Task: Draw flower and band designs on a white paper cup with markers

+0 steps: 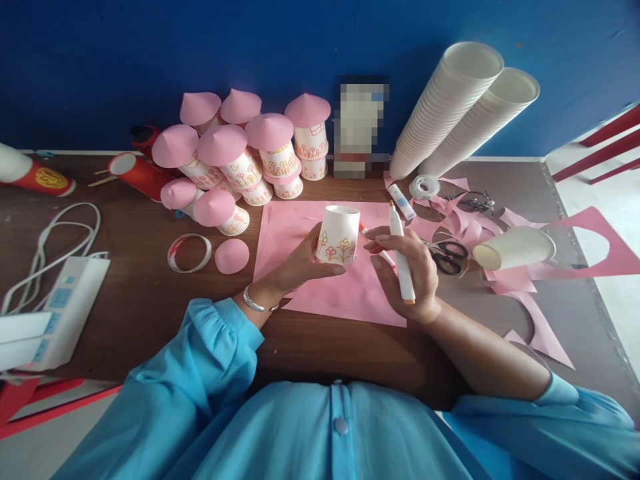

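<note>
My left hand (303, 265) is closed around a white paper cup (340, 230), which is upside down with its narrow base up. Red and yellow flowers are drawn round the cup's lower side. In my right hand (417, 273) is a white marker (403, 257), its tip pointing up and its orange end down. The marker is apart from the cup. Beneath both hands lies pink paper (280, 237), with a red and white marker (385, 257) on it, partly hidden by my right fingers.
Paper-cup houses with pink cone roofs (270, 133) stand at the back left. Tall cup stacks (450, 100) lean on the blue wall. Scissors (447, 257), a glue stick (401, 202), tape (425, 187), paper scraps (470, 223) and a lying cup (520, 248) are right; a power strip (75, 307) is left.
</note>
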A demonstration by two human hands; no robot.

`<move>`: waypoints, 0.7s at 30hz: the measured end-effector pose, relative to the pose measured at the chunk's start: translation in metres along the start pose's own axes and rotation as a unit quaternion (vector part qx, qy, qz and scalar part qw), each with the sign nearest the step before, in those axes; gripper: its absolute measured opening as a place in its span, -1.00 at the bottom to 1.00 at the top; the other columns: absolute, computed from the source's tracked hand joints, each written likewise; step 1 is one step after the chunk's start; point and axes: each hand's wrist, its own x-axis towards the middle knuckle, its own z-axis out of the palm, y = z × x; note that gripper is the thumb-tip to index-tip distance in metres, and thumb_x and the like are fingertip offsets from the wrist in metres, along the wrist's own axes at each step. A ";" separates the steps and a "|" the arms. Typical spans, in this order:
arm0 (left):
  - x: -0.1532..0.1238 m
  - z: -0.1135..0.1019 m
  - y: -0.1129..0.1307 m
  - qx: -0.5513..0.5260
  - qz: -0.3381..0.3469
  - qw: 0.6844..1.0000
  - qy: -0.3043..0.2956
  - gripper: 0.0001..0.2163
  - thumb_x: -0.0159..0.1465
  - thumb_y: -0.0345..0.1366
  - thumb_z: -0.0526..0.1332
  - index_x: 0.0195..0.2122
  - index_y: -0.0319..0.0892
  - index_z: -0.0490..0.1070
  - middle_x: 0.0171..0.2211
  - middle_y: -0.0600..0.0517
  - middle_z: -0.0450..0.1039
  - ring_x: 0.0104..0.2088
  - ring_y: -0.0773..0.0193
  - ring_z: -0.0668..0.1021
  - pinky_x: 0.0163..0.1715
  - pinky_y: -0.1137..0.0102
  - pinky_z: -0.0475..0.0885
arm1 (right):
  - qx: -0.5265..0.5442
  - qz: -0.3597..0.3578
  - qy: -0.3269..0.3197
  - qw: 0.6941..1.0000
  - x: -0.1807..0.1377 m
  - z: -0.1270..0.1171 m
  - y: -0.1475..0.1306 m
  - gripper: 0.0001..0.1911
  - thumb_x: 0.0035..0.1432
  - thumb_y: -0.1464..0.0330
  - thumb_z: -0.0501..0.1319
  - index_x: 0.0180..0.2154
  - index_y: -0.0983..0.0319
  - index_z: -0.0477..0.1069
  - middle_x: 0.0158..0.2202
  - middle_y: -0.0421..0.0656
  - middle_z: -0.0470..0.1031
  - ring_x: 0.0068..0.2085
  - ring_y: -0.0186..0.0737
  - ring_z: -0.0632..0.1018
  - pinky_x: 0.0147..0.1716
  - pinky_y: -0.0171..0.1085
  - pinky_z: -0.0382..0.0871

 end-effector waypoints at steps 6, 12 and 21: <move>0.000 0.000 0.000 -0.024 -0.011 1.000 0.008 -0.31 0.07 -0.20 0.63 0.20 -0.04 0.42 0.08 -0.09 0.58 0.07 -0.03 0.62 0.03 0.15 0.53 | -0.051 -0.023 -0.089 0.994 0.002 0.003 0.008 -0.27 0.26 0.33 0.44 0.35 0.11 0.20 0.37 0.19 0.45 0.41 0.29 0.48 0.28 0.32 0.49; 0.000 -0.003 -0.004 -0.015 -0.008 1.000 -0.001 -0.29 0.06 -0.23 0.63 0.22 -0.04 0.40 0.07 -0.10 0.58 0.06 -0.02 0.61 0.00 0.15 0.54 | -0.063 -0.033 -0.096 0.993 0.001 0.008 0.015 -0.23 0.31 0.25 0.43 0.40 0.11 0.13 0.39 0.22 0.41 0.44 0.28 0.45 0.28 0.32 0.48; -0.001 0.003 0.002 -0.013 0.013 1.000 0.002 -0.41 0.12 -0.16 0.60 0.13 -0.11 0.47 -0.01 -0.10 0.60 -0.02 0.05 0.61 0.01 0.19 0.51 | -0.076 -0.047 -0.041 0.995 0.004 0.000 0.009 -0.34 0.37 0.31 0.34 0.41 0.11 0.22 0.20 0.11 0.59 0.18 0.16 0.65 0.09 0.16 0.63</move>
